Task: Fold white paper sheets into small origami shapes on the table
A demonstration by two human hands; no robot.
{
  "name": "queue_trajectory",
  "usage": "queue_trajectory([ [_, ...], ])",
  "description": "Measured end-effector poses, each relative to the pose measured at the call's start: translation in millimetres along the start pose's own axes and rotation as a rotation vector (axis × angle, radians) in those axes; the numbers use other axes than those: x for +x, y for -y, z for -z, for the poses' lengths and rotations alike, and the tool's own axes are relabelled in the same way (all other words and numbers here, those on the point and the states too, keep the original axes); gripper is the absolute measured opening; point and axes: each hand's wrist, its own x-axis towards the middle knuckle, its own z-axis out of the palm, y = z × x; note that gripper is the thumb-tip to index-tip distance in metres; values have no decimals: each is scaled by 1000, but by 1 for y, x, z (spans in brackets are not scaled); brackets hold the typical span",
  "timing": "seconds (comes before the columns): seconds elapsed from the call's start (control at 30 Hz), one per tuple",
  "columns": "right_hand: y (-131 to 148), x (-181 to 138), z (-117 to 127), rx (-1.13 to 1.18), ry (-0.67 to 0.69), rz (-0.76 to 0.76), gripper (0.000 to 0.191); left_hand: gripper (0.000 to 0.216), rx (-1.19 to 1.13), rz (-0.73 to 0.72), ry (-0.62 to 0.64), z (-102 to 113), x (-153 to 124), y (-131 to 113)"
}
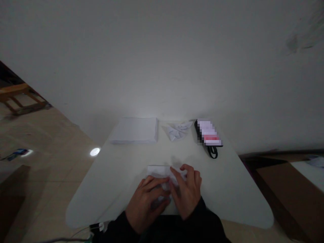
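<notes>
With left hand [147, 196] and right hand [187, 191], both half-curled, holding paper [159, 170] on near middle of surface [227, 189]; likely light, thin, easy to crease or tear; best pinched lightly along edges.

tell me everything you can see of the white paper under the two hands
The paper is plain white, thin and apparently folded, with a straight far edge and visible left corner. It lies on the white table, close to the person. The left hand touches its near left part, the right hand its right part. The fingers hide much of it, so its full shape cannot be told.
</notes>
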Motion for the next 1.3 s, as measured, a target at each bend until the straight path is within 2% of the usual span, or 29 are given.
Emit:
queue_trajectory([
  [0.1,19,-31,1,94,-197,33,21,14,31,-7,39,0,-1,2],
  [0.17,22,-48,0,94,-234,89,25,14,47,-6,46,-1,-2,2],
  [0.3,12,-60,-1,57,-206,112,25,14,49,0,20,-4,-3,2],
  [0.6,12,-48,19,-135,-97,70,23,14,47,-16,7,-3,0,-1],
  [0.8,2,-41,22,-238,98,113,27,16,73,-10,1,-4,-2,-3],
  [0.97,-7,-33,27,-387,128,53,26,17,104,-14,-8,-6,-5,-4],
  [1.2,-21,-12,30,-458,178,-93,27,20,122,-1,8,-5,-7,-8],
  [1.3,-27,-10,26,-484,144,-74,26,24,104,6,44,0,-8,-12],
])
